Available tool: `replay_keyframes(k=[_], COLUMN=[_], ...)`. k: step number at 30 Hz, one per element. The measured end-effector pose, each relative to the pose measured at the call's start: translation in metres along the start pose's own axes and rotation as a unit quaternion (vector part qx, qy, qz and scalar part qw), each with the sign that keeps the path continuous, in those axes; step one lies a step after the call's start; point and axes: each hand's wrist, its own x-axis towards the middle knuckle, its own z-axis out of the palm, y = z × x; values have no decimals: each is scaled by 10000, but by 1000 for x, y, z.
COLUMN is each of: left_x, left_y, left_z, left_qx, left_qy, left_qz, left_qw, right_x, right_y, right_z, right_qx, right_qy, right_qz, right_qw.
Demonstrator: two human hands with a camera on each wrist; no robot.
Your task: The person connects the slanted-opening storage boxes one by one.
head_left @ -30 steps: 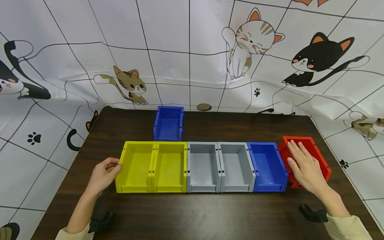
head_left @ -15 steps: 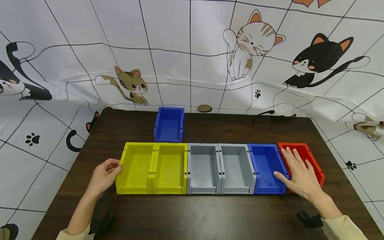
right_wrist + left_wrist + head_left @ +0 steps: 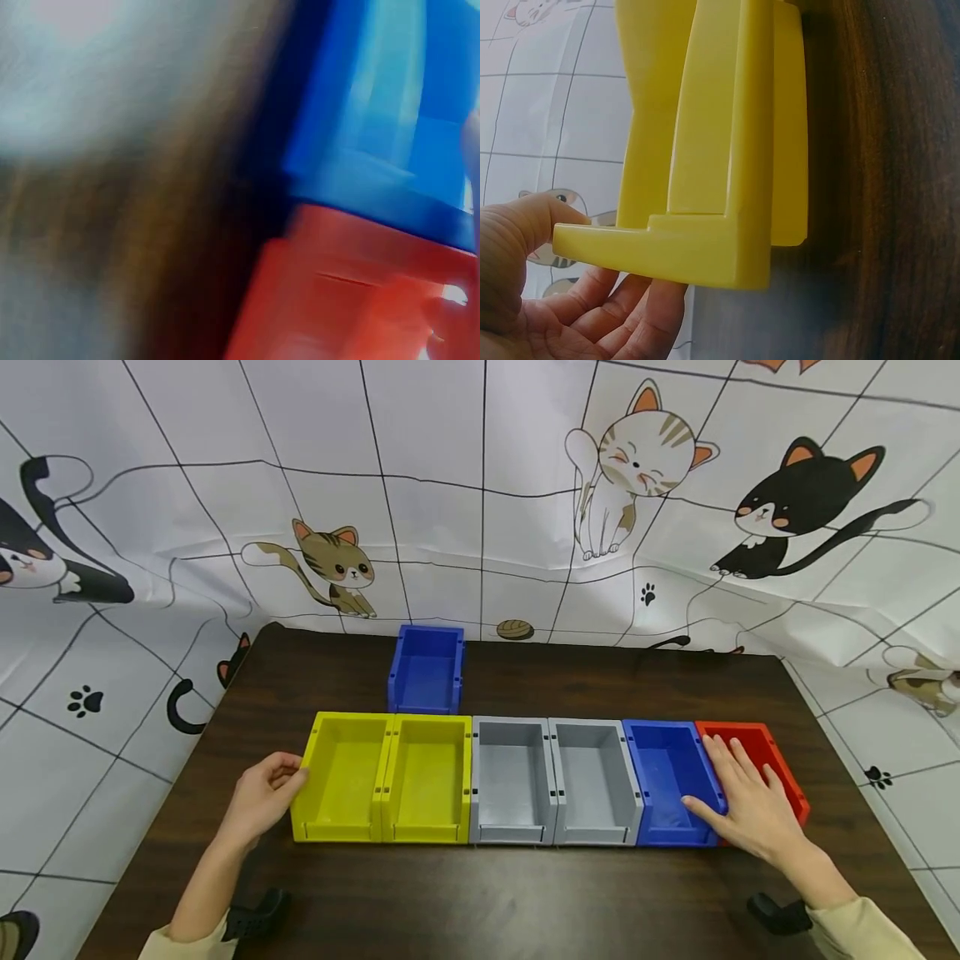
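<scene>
At the left end of a row of plastic bins, my left hand [image 3: 261, 795] pinches the side wall of a yellow bin [image 3: 345, 777]. In the left wrist view the thumb is on one side of that bin's wall and the fingers are on the other. My right hand [image 3: 753, 810] lies with straight, spread fingers across the red bin [image 3: 761, 747] at the right end. Its thumb reaches over the neighbouring blue bin [image 3: 663, 768]. The right wrist view is blurred; red bin [image 3: 337, 300] and blue bin [image 3: 360, 176] meet there, with the hand barely visible at the edge.
Between them in the row stand a second yellow bin [image 3: 426, 777] and two grey bins [image 3: 512, 777]. Another blue bin [image 3: 427, 668] stands behind the second yellow one. Everything sits on a dark wooden table [image 3: 495, 902]. A white cat-print sheet [image 3: 435, 510] hangs behind.
My right hand has moved left and the red bin has gone with it, from askew and apart at the front to flush against the blue bin. The left hand keeps its place.
</scene>
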Motion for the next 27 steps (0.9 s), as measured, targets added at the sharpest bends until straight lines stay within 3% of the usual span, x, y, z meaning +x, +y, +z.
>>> replay_keyframes(k=[4,11,16,22,27], left_x=[-1,1,0,0,0], left_y=[0,1,2,3,3], left_z=[-2,-2,-3,-4,-4], left_qx=[55,-18,-18,-46,-68], left_qy=[-24,-69,-71,-69,-83], left_qz=[-92,-87,-136,-136,-109], left_qw=[9999,9999,9999,9999,9999], right_x=[7,35,66,105,133], right_y=[-1,-17,-38,-64,-84], right_z=[-8,-28,-47,-60,-61], right_qx=[184,1168,1899,2398,2594], right_qy=[-26,946,765,276,43], right_qz=[-85,-121,-2,218,179], right_qw=[9998,9886,9788,9702,9656])
